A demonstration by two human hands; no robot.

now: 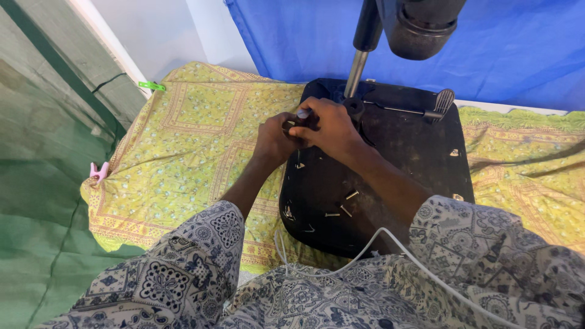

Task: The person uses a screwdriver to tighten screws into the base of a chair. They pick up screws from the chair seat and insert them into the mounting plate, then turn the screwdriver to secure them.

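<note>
Black and dusty, the underside of the seat plate [414, 152] lies on the yellow patterned cloth [195, 128] in front of me; my left hand [275, 139] and my right hand [329, 129] meet at its upper left part, just beside the metal column [356, 72]; both are curled closed around a small dark piece [290, 125], but the fingers cover it and I cannot tell what it is; a few loose screws [342, 207] lie on the plate nearer to my body, apart from the hands; the lever with grey paddle [443, 102] rests at the plate's far right edge; a white cable [365, 253] crosses my patterned sleeves; blue fabric [499, 49] hangs behind.
</note>
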